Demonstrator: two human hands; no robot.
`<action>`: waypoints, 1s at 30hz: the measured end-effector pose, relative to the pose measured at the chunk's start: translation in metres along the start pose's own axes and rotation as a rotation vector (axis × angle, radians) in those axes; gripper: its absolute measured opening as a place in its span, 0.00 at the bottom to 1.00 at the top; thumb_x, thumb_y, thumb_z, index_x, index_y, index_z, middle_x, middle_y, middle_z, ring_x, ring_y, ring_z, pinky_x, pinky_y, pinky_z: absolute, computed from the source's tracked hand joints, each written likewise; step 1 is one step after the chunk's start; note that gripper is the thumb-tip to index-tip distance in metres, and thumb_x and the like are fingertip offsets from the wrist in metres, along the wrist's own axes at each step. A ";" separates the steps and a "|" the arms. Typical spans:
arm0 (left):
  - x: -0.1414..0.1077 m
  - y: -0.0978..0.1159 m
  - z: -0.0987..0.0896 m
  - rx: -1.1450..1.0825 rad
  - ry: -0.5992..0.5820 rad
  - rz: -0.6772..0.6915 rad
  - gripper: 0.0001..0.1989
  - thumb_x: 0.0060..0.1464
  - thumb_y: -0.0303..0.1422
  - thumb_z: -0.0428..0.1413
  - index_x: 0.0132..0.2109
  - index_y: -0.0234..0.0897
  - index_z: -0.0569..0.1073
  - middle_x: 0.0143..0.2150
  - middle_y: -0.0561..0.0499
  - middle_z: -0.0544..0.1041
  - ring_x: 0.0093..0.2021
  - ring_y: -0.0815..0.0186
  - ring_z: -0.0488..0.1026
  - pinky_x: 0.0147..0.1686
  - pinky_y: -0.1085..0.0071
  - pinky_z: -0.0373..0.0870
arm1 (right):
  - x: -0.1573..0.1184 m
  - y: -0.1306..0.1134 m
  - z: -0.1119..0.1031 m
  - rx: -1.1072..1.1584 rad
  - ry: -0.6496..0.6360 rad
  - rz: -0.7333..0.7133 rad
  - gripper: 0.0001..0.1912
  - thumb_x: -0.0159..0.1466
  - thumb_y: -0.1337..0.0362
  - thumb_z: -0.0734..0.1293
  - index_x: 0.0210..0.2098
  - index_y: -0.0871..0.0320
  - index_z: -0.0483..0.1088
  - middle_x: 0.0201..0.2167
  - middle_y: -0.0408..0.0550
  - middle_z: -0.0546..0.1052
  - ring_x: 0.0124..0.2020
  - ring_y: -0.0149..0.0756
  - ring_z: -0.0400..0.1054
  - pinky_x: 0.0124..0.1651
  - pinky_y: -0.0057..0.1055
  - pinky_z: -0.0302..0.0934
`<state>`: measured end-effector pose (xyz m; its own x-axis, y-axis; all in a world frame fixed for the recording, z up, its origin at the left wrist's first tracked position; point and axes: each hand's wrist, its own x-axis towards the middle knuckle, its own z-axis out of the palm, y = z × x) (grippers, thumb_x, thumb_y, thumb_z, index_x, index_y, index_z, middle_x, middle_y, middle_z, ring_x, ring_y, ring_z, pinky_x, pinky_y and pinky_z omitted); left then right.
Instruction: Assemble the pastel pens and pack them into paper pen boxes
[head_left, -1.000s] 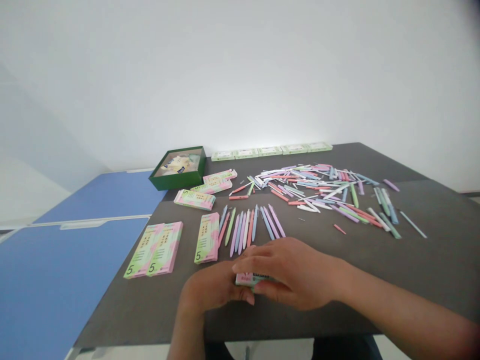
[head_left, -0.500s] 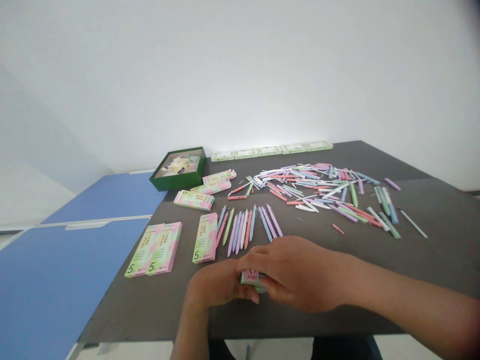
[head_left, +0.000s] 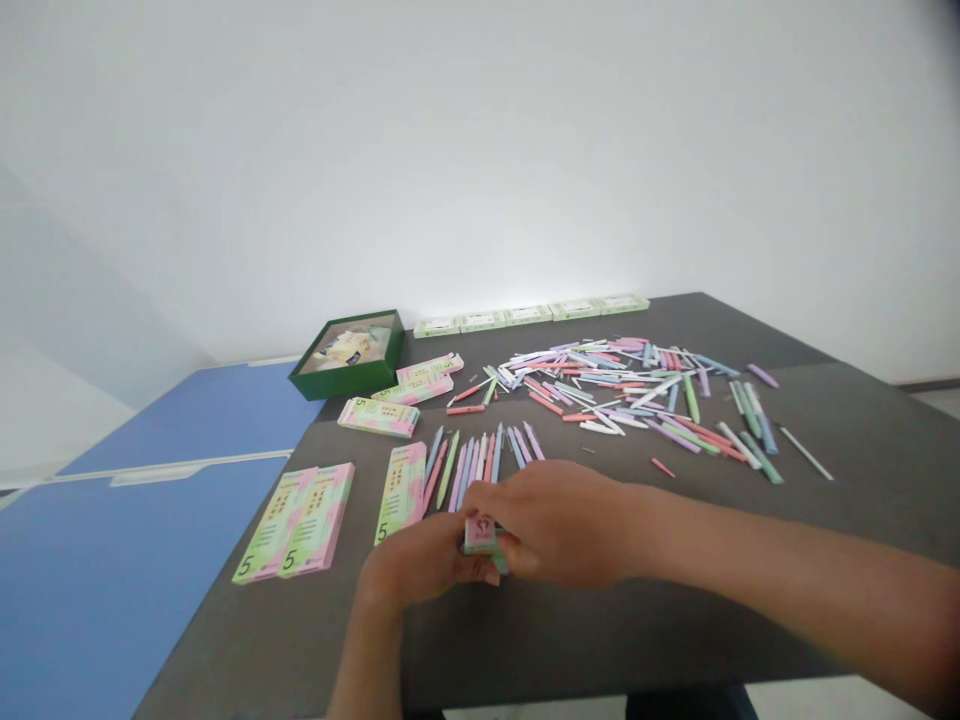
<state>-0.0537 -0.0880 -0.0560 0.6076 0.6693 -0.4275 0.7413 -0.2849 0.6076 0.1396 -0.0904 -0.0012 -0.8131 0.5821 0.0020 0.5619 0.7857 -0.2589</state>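
Both hands meet near the table's front edge around a small pink and green pen box (head_left: 481, 534), whose end faces me. My left hand (head_left: 421, 560) grips it from the left, thumb underneath. From the right, my right hand (head_left: 551, 520) closes its fingers on the box's end; much of the box is hidden by the hands. Just beyond lies a row of pastel pens (head_left: 469, 465), side by side. Left of the row is a flat pen box (head_left: 402, 490) marked 5, and farther left two more pen boxes (head_left: 296, 522) lie against each other.
A large heap of loose pens and refills (head_left: 630, 385) spreads over the right of the dark table (head_left: 600, 640). A green open box (head_left: 349, 375) with packets inside stands at the back left, several pen boxes (head_left: 379, 416) near it. Pale green boxes (head_left: 529, 314) line the wall.
The view has tilted and shifted slightly. My right hand has drawn back a little on the box, so more of its pink end shows between the hands.
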 end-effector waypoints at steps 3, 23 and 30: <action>0.008 -0.004 -0.011 0.019 0.024 -0.004 0.19 0.52 0.36 0.55 0.52 0.41 0.69 0.43 0.53 0.77 0.42 0.60 0.72 0.40 0.73 0.64 | 0.004 0.016 0.001 0.042 0.043 0.036 0.14 0.60 0.63 0.60 0.46 0.56 0.62 0.33 0.50 0.75 0.32 0.41 0.69 0.28 0.29 0.53; 0.023 -0.004 -0.027 0.136 -0.026 -0.090 0.24 0.51 0.38 0.56 0.55 0.41 0.65 0.43 0.52 0.78 0.42 0.59 0.72 0.39 0.73 0.66 | 0.013 0.031 -0.002 0.000 0.005 -0.052 0.09 0.63 0.64 0.56 0.41 0.59 0.62 0.33 0.51 0.74 0.31 0.38 0.67 0.30 0.30 0.52; 0.024 -0.010 -0.026 0.136 -0.065 -0.059 0.23 0.51 0.36 0.56 0.55 0.41 0.64 0.44 0.53 0.77 0.42 0.60 0.72 0.40 0.73 0.66 | 0.012 0.034 0.001 0.077 0.003 -0.037 0.10 0.64 0.62 0.55 0.43 0.58 0.62 0.36 0.51 0.74 0.37 0.40 0.68 0.35 0.30 0.54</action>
<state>-0.0543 -0.0514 -0.0550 0.5760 0.6428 -0.5050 0.8052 -0.3396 0.4862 0.1487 -0.0565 -0.0109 -0.8326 0.5536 0.0159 0.5179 0.7884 -0.3318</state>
